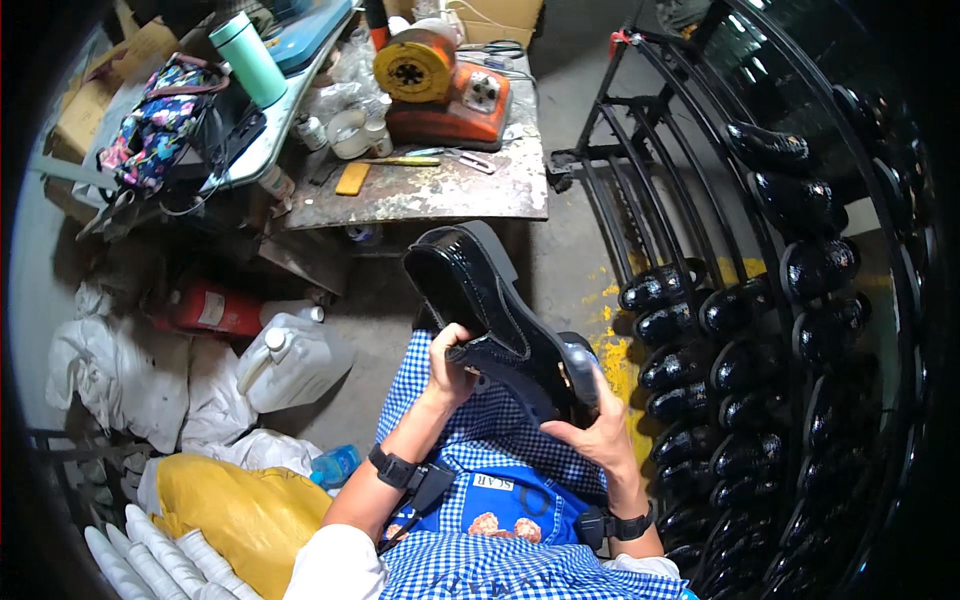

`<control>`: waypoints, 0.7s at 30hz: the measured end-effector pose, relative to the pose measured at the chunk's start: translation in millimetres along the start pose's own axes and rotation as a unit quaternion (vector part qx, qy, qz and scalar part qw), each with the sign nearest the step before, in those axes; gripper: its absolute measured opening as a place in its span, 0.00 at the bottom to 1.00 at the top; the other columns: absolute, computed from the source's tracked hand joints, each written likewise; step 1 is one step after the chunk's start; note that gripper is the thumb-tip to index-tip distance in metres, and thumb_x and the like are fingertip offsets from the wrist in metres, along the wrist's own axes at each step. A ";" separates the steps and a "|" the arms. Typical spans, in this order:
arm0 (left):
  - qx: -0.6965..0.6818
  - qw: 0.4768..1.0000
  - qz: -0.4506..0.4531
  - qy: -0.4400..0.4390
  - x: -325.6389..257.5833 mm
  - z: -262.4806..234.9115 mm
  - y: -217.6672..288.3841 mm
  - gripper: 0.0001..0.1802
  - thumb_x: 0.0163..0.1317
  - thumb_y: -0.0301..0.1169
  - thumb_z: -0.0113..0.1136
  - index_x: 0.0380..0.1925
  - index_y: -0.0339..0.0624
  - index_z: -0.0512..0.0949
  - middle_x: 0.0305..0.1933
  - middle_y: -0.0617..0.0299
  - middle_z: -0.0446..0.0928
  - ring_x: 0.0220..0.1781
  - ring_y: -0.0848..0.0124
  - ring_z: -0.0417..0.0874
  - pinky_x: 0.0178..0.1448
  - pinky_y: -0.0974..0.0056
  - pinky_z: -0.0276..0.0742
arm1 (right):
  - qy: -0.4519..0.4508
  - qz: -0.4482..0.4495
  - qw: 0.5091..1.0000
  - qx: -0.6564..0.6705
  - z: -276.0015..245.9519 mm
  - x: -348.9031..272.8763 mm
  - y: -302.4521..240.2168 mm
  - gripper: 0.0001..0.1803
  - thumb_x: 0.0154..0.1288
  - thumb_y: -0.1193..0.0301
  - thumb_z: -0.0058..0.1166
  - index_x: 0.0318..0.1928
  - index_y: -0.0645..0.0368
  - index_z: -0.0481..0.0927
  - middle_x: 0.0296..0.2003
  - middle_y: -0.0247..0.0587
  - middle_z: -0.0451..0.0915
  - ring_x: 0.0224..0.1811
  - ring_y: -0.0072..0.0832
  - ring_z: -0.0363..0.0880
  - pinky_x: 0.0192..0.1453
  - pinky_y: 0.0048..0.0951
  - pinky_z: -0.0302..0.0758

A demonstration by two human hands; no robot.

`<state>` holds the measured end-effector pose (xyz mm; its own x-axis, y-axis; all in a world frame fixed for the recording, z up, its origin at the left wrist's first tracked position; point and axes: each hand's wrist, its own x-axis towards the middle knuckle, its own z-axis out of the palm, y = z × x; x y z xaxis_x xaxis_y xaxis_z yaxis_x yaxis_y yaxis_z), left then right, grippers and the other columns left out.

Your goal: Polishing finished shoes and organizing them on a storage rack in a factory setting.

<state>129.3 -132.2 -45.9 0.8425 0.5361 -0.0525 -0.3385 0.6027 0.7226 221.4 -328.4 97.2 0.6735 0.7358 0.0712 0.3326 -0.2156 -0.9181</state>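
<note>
A glossy black leather shoe is held over my lap at a slant, its heel end up and to the left and its toe down toward the right. My left hand grips the shoe's upper by the edge of its opening, thumb on the near rim. At the toe end my right hand clasps the shoe, thumb apart on the near side and the other fingers partly hidden along the toe. A blue checked apron covers my lap beneath it.
Ahead stands a worn worktable with an orange machine, cups, and a yellow block. To the right, a black metal rack carries many shiny black shoes. On the left are a white jug, a red container and a yellow sack.
</note>
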 end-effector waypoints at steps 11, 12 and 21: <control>0.528 0.830 0.176 -0.011 28.3 61.6 46.8 0.16 0.59 0.23 0.48 0.47 0.32 0.73 0.45 0.52 0.77 0.46 0.65 0.79 0.52 0.66 0.72 | 0.341 0.146 0.871 0.323 -23.5 -1.5 74.6 0.33 0.53 0.72 0.58 0.58 0.75 0.62 0.57 0.50 0.65 0.59 0.33 0.64 0.66 0.32 0.54; 0.515 0.845 0.141 0.002 27.5 58.6 47.5 0.14 0.60 0.22 0.47 0.46 0.32 0.74 0.43 0.52 0.78 0.42 0.66 0.80 0.48 0.68 0.74 | 0.392 0.136 0.868 0.273 -29.4 7.5 88.5 0.33 0.54 0.72 0.57 0.58 0.75 0.62 0.55 0.48 0.67 0.56 0.30 0.66 0.62 0.30 0.59; 0.470 0.871 0.130 -0.065 32.2 62.3 35.0 0.11 0.60 0.20 0.46 0.40 0.29 0.76 0.30 0.52 0.80 0.27 0.71 0.82 0.33 0.72 0.78 | 0.596 0.129 0.752 0.250 -138.0 143.0 209.8 0.17 0.57 0.64 0.59 0.39 0.63 0.72 0.37 0.38 0.72 0.38 0.26 0.71 0.44 0.32 0.70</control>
<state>170.7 -130.7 20.7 0.8498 0.4738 0.2311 -0.0838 -0.3113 0.9466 478.5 -357.0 -31.5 0.8855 -0.4515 -0.1095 0.0000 0.2357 -0.9718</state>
